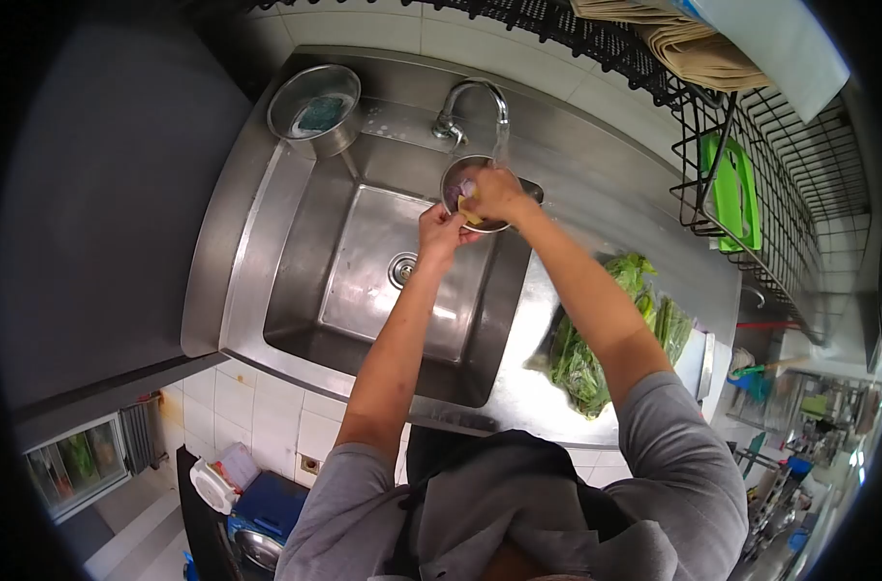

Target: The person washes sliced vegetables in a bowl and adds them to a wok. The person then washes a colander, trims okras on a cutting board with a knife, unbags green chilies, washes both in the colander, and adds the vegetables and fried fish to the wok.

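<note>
A round metal bowl (448, 180) sits under the curved faucet (478, 87), at the back right edge of the steel sink (364, 261). Inside it are small purplish and yellowish pieces, too small to name. My left hand (443, 232) is at the bowl's near left rim, its fingers pinched together near a yellowish piece. My right hand (496, 194) reaches over the bowl from the right with curled fingers, slightly blurred; what it holds is hidden.
A metal pot (342, 136) with a green scouring pad (321, 113) stands at the sink's back left corner. Bagged leafy greens (578, 368) lie on the right counter beside a knife (706, 366). A wire rack (785, 184) holds a green plastic item (731, 194).
</note>
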Action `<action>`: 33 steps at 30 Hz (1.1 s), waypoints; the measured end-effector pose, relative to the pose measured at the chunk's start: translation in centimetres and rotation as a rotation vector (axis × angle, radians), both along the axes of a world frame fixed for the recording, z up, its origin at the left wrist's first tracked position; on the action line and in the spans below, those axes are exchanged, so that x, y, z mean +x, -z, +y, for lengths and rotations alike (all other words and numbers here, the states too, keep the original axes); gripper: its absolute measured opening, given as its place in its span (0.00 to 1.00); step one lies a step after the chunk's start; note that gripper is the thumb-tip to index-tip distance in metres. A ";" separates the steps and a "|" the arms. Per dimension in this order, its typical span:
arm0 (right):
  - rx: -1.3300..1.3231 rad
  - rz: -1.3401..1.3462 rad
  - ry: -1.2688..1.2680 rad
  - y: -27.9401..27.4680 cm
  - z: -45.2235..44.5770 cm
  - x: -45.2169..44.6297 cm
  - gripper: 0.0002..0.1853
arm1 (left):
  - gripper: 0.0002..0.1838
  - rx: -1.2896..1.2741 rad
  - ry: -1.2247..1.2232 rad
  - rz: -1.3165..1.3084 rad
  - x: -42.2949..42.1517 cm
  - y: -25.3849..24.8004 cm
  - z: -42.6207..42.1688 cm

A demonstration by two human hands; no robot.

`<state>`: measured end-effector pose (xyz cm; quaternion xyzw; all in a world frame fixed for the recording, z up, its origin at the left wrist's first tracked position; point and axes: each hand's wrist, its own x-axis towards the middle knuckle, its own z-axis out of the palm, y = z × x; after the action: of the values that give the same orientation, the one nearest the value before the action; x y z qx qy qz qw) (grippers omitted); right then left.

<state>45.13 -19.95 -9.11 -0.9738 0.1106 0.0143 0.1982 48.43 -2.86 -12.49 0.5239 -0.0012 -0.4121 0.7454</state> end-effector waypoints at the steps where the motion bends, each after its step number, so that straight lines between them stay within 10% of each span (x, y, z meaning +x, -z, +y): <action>1: -0.073 -0.075 -0.015 1.3 1.3 -1.1 0.19 | 0.02 0.025 0.002 -0.009 0.1 0.4 -0.3; 6: -0.019 0.023 0.238 2.9 0.9 -1.7 0.12 | 0.02 0.074 0.048 0.072 0.9 1.7 -0.6; 10: 0.311 -0.092 -0.109 4.3 -0.8 -3.0 0.12 | 0.02 0.101 0.071 -0.006 1.0 1.9 -0.2; 16: -0.094 -0.290 0.531 1.8 -2.8 -6.3 0.15 | 0.02 0.171 0.210 -0.088 3.4 0.6 0.3; 18: 0.370 -0.122 0.687 2.4 -2.3 -8.0 0.15 | 0.04 0.170 0.286 -0.094 4.2 1.8 -0.8; 21: 0.665 -0.156 0.725 1.4 -1.1 -10.9 0.14 | 0.07 0.401 0.030 -1.008 3.7 2.8 -5.1; 33: 0.898 -0.234 0.788 0.2 4.9 -20.6 0.15 | 0.06 0.336 -0.114 0.029 12.9 1.3 -11.1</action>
<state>24.58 -15.05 -9.27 -0.6758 0.4235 -0.1220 0.5908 61.32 -13.95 -13.75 0.6344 0.1084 -0.3711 0.6694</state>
